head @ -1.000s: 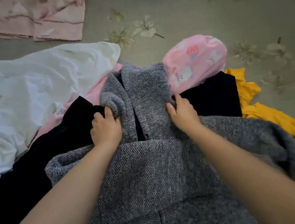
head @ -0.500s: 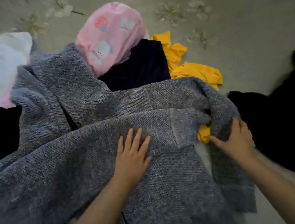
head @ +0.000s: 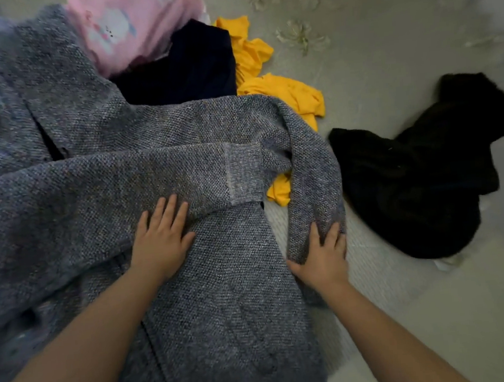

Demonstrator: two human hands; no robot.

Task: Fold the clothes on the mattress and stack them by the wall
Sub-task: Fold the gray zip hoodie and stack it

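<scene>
A large grey knitted cardigan (head: 97, 180) lies spread over the pile in front of me, one sleeve folded across its body with the cuff near the middle. My left hand (head: 162, 238) lies flat on that folded sleeve, fingers straight. My right hand (head: 322, 256) grips the end of the other sleeve, which hangs down the cardigan's right side, with the thumb under the cloth and the fingers on top.
Under and behind the cardigan lie a pink printed garment (head: 132, 24), a dark navy piece (head: 191, 68) and a yellow garment (head: 278, 88). A crumpled black garment (head: 419, 170) lies to the right on the grey-green floral mattress sheet (head: 384, 42).
My view swung right. Both hands left the collar; the left one went flat on the folded sleeve and the right one took the right sleeve and drew it toward me.
</scene>
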